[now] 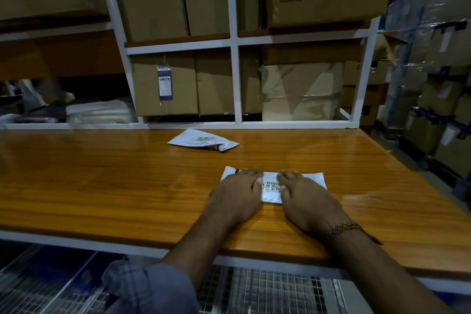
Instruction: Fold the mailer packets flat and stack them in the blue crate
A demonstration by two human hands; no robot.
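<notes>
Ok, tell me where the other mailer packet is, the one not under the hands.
The loose mailer packet lies on the wooden table near its back edge, about centre in the head view, just in front of the white shelf frame.

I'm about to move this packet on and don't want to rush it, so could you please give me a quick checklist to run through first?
1. Both hands flat on the near packet: ok; left hand and right hand press it with straight fingers.
2. Packet fully flattened: cannot tell; the hands cover most of it.
3. Packet resting on the wooden table, away from the edge: ok.
4. Second packet folded flat: not ok; it lies farther back, one end lifted and open.
5. Blue crate within reach: cannot tell; something blue shows below the table's edge, blurred.
</notes>
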